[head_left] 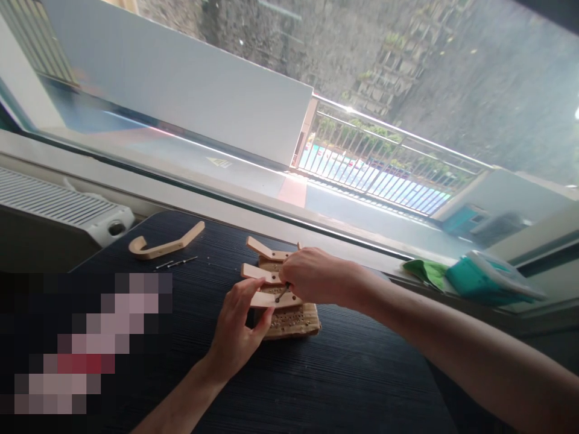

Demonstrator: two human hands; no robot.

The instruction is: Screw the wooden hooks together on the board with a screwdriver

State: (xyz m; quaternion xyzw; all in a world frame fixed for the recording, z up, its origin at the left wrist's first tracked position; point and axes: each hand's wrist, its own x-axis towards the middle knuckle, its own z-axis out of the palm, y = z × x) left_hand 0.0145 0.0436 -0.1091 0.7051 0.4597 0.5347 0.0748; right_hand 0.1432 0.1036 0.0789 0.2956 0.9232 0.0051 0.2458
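My left hand (pixel 237 316) pinches the left end of a pale bent wooden piece (pixel 262 300), thumb on the near edge and fingers on the far edge. My right hand (pixel 310 274) is closed on a thin metal tool (pixel 283 293), its exact kind hidden by the fingers. The tool's lower end meets a hole or screw in that piece. Beneath lies a cardboard block (pixel 296 322) dotted with small holes or metal bits. Two similar wooden pieces, a middle one (pixel 257 272) and a far one (pixel 262 247), rest on the block, partly covered by my right hand.
On the dark table (pixel 344 374), a hooked wooden piece (pixel 167 248) lies at the far left beside several thin metal bits (pixel 181 262). A radiator (pixel 58 205) stands left of the table. A teal container (pixel 488 278) and green cloth (pixel 427 272) sit on the windowsill.
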